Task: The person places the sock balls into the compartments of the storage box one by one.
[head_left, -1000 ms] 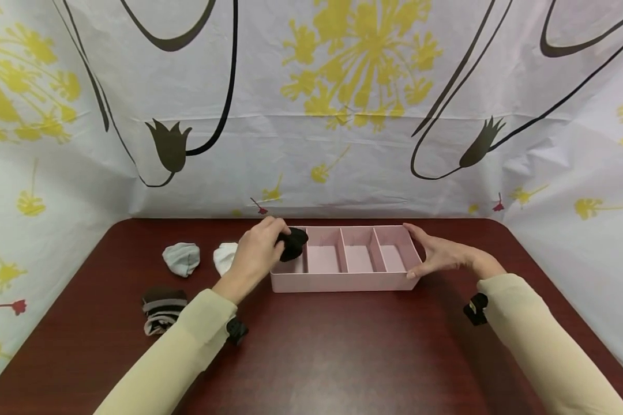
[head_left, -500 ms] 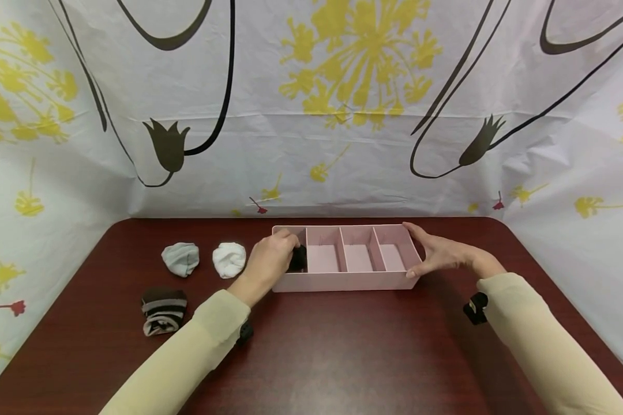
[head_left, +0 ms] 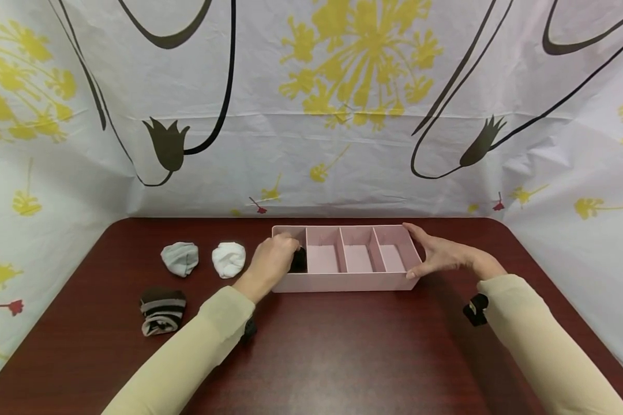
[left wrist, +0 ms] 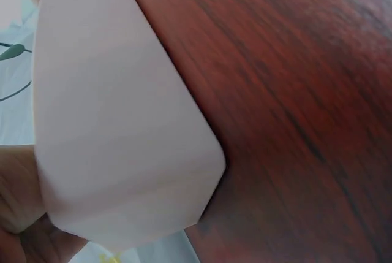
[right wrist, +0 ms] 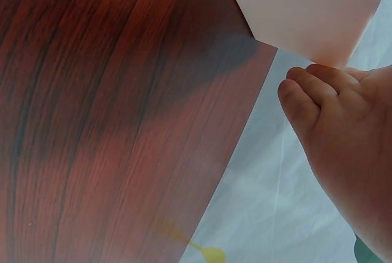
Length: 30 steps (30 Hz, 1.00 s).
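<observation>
A person's two hands are resting well apart, at opposite ends of a pink box (head_left: 345, 282) that is sitting on a dark reddish wood-grain table (head_left: 342, 351), its four compartments running in a row from left to right. The left hand (head_left: 271, 259) is bending down into the leftmost compartment, where a black bundle (head_left: 300, 261) is lying beside the first divider; its fingertips are being hidden, so I cannot tell whether they are pinching the bundle. The right hand (head_left: 443, 252) is gripping the box's right end, thumb pressing at the front corner and fingers reaching the back one. Left of the box, a white bundle (head_left: 229, 259) is lying nearest, a gray bundle (head_left: 180, 259) is lying farther left, and a striped bundle (head_left: 162, 311) is lying closer to the person. Behind, a pale backdrop (head_left: 270, 138) with plant prints is hanging
</observation>
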Tool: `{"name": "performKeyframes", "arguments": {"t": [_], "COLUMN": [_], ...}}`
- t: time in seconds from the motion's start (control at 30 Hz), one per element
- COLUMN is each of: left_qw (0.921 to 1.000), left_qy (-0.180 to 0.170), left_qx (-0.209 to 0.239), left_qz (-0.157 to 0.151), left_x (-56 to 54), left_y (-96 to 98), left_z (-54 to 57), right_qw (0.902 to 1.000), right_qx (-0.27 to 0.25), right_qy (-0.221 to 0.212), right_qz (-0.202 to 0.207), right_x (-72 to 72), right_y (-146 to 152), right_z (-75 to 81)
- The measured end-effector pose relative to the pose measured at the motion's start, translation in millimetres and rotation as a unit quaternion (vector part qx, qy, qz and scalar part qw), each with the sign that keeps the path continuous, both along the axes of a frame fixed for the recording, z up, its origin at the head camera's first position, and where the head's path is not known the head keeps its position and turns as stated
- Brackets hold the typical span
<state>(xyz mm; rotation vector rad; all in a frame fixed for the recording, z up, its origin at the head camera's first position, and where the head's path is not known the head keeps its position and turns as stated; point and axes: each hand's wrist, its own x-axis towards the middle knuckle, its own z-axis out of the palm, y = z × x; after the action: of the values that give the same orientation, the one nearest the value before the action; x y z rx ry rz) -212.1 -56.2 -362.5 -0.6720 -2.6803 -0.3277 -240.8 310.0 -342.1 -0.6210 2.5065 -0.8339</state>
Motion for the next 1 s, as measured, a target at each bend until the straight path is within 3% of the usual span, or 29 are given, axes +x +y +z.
{"name": "performKeyframes", "arguments": {"t": [0.27,0.4,0.57,0.77,0.87,1.0], "left_qw": [0.9952,0.9932,0.9913,0.9903,0.9906,0.9902], "left_qy": [-0.095,-0.115,-0.110,-0.065,-0.043,-0.049], "left_qx": [-0.020,0.007,0.070,0.121,0.129,0.127], "left_qz": [-0.004,-0.016,-0.021,-0.025,-0.009,0.033], "left_x": [4.5,11.5,29.1,57.1,71.6,89.6], "left_y": [0.2,-3.5,-23.2,-64.6,-88.9,-121.2], "left_z": [12.4,18.9,25.4,28.9,28.6,26.3], "right_qw": [0.9999,0.9999,0.9999,0.9999,0.9998,0.9996], "right_qx": [-0.005,-0.008,-0.008,-0.013,-0.018,-0.023], "right_qy": [-0.009,-0.009,-0.005,-0.001,0.002,0.007], "right_qz": [0.006,0.008,0.012,0.007,0.008,0.012], "right_x": [0.1,0.8,0.1,-0.9,-1.6,-1.9], "right_y": [0,1,1,3,3,2], "right_z": [-0.1,-0.5,0.9,0.4,-0.5,-2.3]}}
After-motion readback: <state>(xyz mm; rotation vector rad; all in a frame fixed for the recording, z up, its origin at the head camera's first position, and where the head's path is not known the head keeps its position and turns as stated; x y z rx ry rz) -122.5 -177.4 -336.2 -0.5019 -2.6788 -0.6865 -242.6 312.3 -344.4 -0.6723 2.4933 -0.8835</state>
